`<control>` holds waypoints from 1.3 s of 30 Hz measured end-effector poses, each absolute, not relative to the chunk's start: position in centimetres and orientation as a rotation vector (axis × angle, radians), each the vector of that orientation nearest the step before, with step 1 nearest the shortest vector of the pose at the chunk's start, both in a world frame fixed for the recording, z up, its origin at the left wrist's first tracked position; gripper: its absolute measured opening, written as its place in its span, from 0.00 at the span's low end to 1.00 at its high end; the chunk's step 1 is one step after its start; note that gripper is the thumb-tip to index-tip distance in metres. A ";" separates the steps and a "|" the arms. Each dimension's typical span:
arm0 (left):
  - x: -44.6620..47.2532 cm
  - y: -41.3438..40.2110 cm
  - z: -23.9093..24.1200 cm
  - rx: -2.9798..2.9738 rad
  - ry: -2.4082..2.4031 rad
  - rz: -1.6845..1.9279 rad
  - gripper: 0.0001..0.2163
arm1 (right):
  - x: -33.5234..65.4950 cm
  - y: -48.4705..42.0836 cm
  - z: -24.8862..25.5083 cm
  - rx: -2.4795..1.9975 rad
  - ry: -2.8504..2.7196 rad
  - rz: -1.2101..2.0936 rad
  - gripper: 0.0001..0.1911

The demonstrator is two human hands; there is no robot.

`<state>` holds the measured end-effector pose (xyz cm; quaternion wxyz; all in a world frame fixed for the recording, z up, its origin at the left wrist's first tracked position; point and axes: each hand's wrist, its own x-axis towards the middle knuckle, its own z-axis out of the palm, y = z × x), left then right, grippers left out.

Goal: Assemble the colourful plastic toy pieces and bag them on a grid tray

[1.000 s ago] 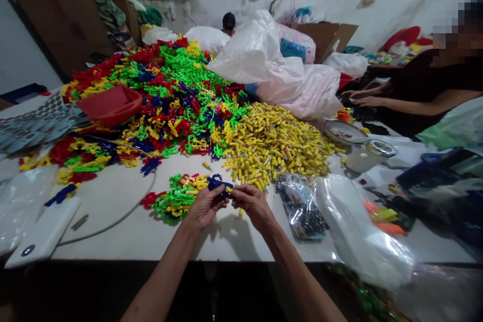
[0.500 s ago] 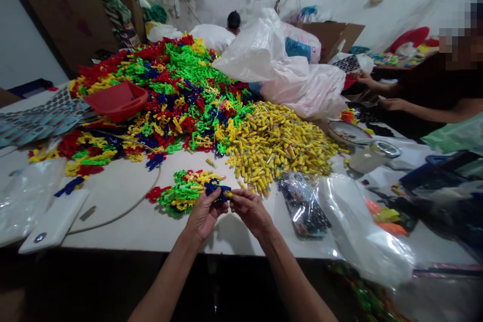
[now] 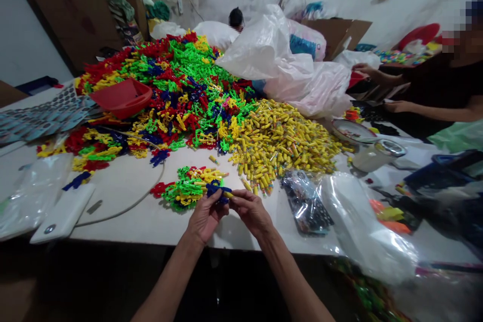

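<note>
Near the table's front edge, my left hand is closed on a dark blue plastic toy piece. My right hand pinches a small yellow tube, whose end meets the blue piece; whether it is fixed there I cannot tell. Just left of the hands lies a small heap of green, yellow and red toy pieces, some with tubes among them. Beyond my right hand spreads a large pile of yellow tubes. A big mound of mixed-colour toy pieces rises behind.
A red scoop rests on the mound. Printed sheets, clear bags and a white device with a cable lie left. At right are a packet of dark cards, plastic film, a jar and a co-worker's hands.
The view has shifted slightly, moving the scene a little to the right. My hands keep nearly the same pose, with the yellow tube now more visible against the blue piece. The co-worker's hands have moved.
</note>
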<state>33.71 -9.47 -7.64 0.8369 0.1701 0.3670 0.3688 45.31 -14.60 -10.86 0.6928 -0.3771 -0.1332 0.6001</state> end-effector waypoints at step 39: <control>28.0 -4.3 -7.2 1.948 1.496 1.267 0.11 | 42.1 -11.1 -11.9 -1.783 -1.715 0.461 0.14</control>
